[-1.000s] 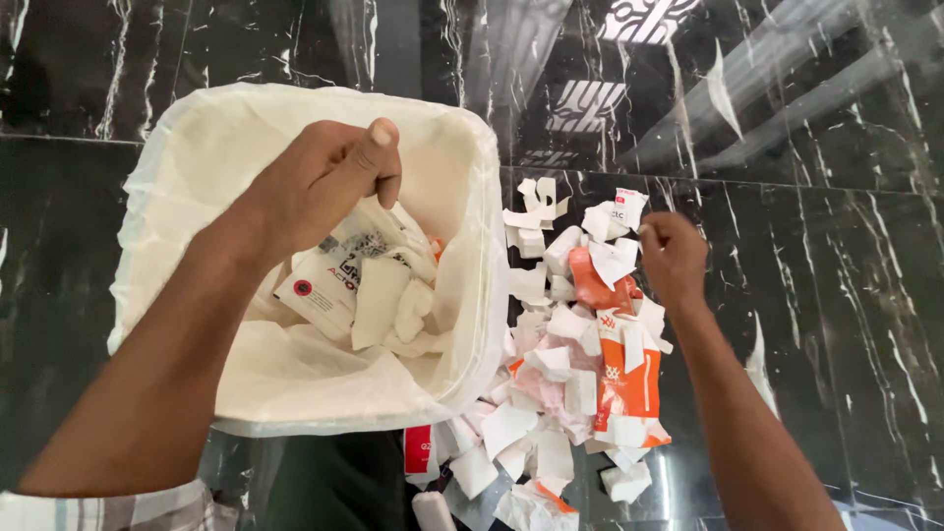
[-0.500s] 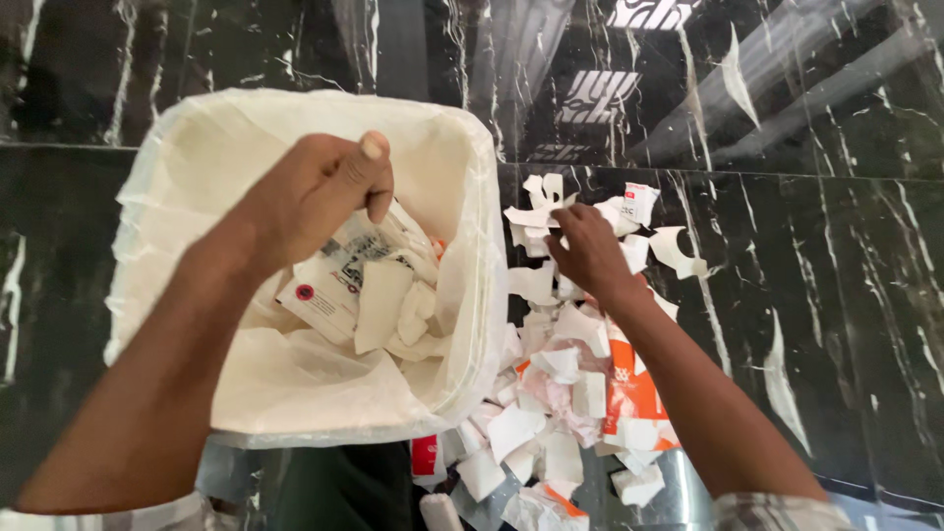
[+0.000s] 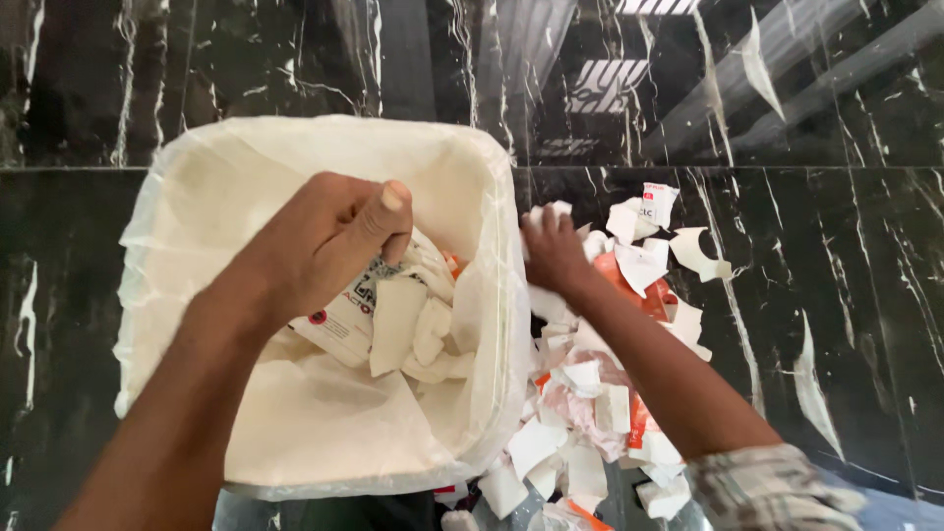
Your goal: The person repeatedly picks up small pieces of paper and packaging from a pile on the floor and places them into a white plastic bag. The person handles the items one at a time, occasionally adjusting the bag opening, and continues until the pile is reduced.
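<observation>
We see a white carton [image 3: 346, 317] with black print and a red dot lying in the bin [image 3: 246, 147], among plain white scraps. Right of the bin, on the floor, lies an orange pack [image 3: 644, 295], partly covered by torn white pieces. Farther from the bin, a small white label [image 3: 657, 202] with a red corner lies near the pile's top edge.

It looked like an indoor room or lobby: polished black marble floor tiles [image 3: 846, 246] with white veining mirrored ceiling fixtures, and a lined waste bin [image 3: 295, 157] stood beside torn paper scraps [image 3: 590, 413].
</observation>
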